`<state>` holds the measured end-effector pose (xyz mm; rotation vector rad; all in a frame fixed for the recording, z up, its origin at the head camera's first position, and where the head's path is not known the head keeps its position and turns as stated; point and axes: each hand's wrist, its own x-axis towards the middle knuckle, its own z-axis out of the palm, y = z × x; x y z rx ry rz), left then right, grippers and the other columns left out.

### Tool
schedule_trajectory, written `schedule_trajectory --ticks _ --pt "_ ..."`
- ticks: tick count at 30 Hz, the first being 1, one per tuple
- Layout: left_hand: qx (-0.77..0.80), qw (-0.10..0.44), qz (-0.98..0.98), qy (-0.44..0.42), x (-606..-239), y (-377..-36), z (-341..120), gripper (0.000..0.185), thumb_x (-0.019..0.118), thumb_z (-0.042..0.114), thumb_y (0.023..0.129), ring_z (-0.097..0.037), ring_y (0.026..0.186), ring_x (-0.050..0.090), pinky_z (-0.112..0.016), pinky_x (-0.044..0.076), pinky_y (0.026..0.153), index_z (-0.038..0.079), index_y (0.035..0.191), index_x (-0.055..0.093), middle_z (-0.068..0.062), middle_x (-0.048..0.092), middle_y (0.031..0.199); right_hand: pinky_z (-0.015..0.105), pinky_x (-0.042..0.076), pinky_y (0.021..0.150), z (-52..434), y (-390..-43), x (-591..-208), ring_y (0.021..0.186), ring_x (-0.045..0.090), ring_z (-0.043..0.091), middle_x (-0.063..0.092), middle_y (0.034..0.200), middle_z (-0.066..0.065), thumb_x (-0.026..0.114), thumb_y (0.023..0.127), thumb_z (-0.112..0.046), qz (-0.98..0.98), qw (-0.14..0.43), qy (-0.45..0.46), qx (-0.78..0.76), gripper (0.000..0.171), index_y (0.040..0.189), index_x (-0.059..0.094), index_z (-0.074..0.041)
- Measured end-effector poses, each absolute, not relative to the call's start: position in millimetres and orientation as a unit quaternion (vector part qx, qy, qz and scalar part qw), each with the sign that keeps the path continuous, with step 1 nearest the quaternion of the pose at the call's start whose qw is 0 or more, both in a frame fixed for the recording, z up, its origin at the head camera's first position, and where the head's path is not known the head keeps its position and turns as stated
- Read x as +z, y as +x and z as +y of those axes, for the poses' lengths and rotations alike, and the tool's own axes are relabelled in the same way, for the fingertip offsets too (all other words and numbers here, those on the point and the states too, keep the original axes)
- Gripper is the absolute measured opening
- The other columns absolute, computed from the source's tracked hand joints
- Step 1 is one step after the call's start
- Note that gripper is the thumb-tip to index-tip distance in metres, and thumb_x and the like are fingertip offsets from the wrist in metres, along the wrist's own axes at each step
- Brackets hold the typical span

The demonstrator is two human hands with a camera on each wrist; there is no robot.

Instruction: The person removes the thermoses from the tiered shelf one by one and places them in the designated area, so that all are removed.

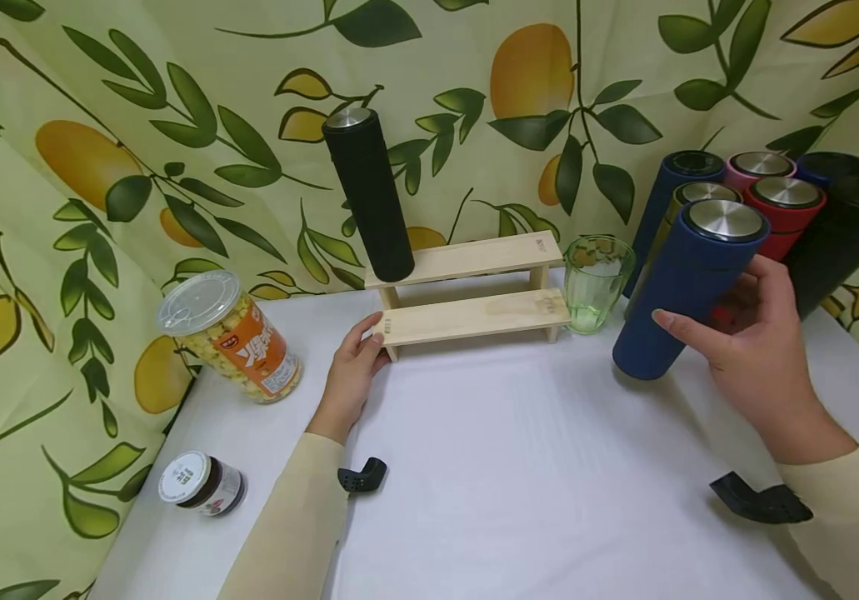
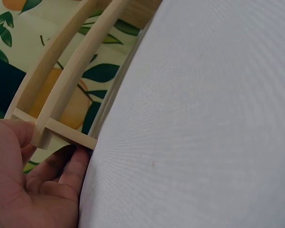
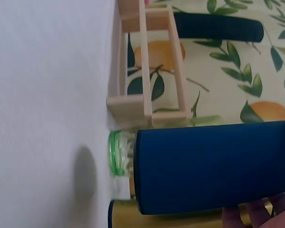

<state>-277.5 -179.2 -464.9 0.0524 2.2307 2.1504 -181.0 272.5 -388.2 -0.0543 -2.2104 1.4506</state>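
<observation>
My right hand (image 1: pixel 762 367) grips a blue thermos flask (image 1: pixel 687 292) with a steel lid, thumb across its near side. The flask leans slightly, and in the right wrist view its base hangs above the cloth, with a shadow (image 3: pixel 84 173) below. My left hand (image 1: pixel 354 375) pinches the left end of a two-step wooden rack (image 1: pixel 474 317). In the left wrist view the thumb is at the board's end and the other fingers curl by the leg (image 2: pixel 71 133). On the rack's upper step, at its left, stands a black thermos flask (image 1: pixel 371 196).
A green glass (image 1: pixel 596 283) stands just right of the rack. Behind the blue flask cluster several more flasks, among them a red one (image 1: pixel 783 212) and a large black one (image 1: pixel 849 225). At left are a popcorn tub (image 1: pixel 237 342) and a small jar (image 1: pixel 204 483). Patterned curtain hangs behind.
</observation>
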Motion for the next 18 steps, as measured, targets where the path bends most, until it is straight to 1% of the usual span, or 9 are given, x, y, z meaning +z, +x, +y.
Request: schedule_trajectory --ticks 3,9,13,16,18 --pt "0.694 0.021 0.719 0.014 -464 -277 -179 0.047 0.052 0.015 0.118 -0.026 0.14 0.056 -0.036 0.052 0.111 0.016 0.165 0.049 -0.017 0.05 0.16 0.014 0.047 0.094 277 -183 -390 0.124 0.054 0.009 0.051 0.149 -0.004 0.084 0.094 0.0 -0.808 0.254 -0.028 0.53 0.089 0.164 0.035 -0.024" --pt "0.691 0.023 0.723 0.008 -465 -279 -179 0.046 0.053 0.017 0.118 -0.025 0.139 0.057 -0.035 0.052 0.111 0.019 0.164 0.051 -0.015 0.051 0.16 0.017 0.046 0.098 284 -183 -394 0.125 0.052 0.008 0.051 0.152 -0.001 0.083 0.097 -0.003 -0.811 0.249 -0.048 0.528 0.089 0.166 0.033 -0.026" --pt "0.691 0.026 0.723 0.005 -467 -279 -179 0.046 0.052 0.017 0.118 -0.025 0.139 0.057 -0.035 0.053 0.11 0.019 0.164 0.051 -0.015 0.051 0.159 0.019 0.045 0.096 286 -184 -398 0.122 0.05 0.007 0.052 0.151 -0.001 0.083 0.097 -0.003 -0.811 0.247 -0.06 0.526 0.088 0.166 0.033 -0.026" --pt "0.689 0.024 0.724 0.005 -467 -279 -180 0.046 0.052 0.017 0.118 -0.025 0.139 0.057 -0.035 0.053 0.11 0.019 0.164 0.051 -0.016 0.051 0.159 0.021 0.043 0.096 287 -186 -402 0.122 0.049 0.008 0.052 0.151 -0.001 0.083 0.097 -0.005 -0.81 0.247 -0.066 0.527 0.088 0.166 0.032 -0.027" --pt "0.688 0.023 0.726 0.007 -467 -279 -180 0.046 0.052 0.018 0.118 -0.025 0.139 0.057 -0.035 0.053 0.11 0.019 0.164 0.051 -0.016 0.051 0.159 0.022 0.043 0.098 289 -187 -404 0.124 0.048 0.01 0.051 0.153 0.001 0.083 0.098 -0.007 -0.808 0.244 -0.069 0.532 0.088 0.166 0.032 -0.028"
